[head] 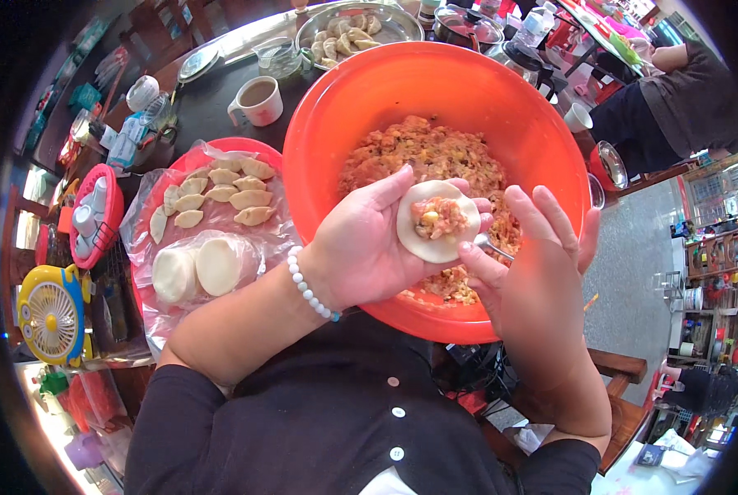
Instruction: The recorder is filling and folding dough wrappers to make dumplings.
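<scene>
On the palm and fingers of my left hand [375, 235], which wears a bead bracelet, lies a round dough wrapper [410, 242]. A mound of minced filling [438, 218] sits in its middle, and the wrapper is flat. My right hand [533, 278] is beside it, thumb tip at the wrapper's lower right edge, other fingers raised. A metal spoon [497, 249] shows in part between the right thumb and fingers; the palm hides the rest. Both hands are over a large orange bowl [431, 77] holding a mass of mixed filling [431, 148].
Left of the bowl, a plastic-lined red tray [245, 145] bears several folded dumplings [222, 193] and stacked wrappers [219, 266]. Behind stand a mug [259, 102], a glass jug [277, 57] and a metal tray [400, 31] of dumplings. A yellow fan [50, 322] stands far left. Another person [666, 105] is upper right.
</scene>
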Demonstrator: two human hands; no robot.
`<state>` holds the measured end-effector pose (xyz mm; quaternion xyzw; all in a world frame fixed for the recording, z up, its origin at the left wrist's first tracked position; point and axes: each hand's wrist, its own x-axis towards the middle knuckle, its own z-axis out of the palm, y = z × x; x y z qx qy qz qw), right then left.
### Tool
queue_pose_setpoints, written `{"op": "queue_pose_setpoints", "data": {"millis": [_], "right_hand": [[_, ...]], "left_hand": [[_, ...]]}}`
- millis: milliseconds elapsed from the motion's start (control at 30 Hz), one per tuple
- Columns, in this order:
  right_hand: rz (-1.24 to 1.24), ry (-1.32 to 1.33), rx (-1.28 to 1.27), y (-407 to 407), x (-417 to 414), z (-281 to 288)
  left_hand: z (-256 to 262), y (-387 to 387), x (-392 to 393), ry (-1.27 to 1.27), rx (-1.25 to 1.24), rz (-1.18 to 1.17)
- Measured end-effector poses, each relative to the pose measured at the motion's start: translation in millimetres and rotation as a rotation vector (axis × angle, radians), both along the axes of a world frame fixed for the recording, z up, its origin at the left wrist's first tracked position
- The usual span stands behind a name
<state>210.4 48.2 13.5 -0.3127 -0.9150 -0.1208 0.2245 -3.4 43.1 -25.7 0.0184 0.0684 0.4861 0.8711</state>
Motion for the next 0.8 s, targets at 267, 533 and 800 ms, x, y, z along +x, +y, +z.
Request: {"op": "queue_pose_setpoints", "data": {"millis": [267, 533, 800], "right_hand": [[0.028, 0.127, -0.042, -1.9, 4.3, -0.2], [0.162, 0.185, 0.020, 1.5, 5.5, -1.8], [0.201, 0.200, 0.083, -1.1, 7.2, -3.0]], "left_hand": [[3.7, -1.4, -0.7, -0.012, 0.009, -0.059], [13.4, -9.8, 3.9, 0.012, 0.002, -0.133], [16.7, -17.2, 6.6, -0.007, 0.039, -0.178]]}}
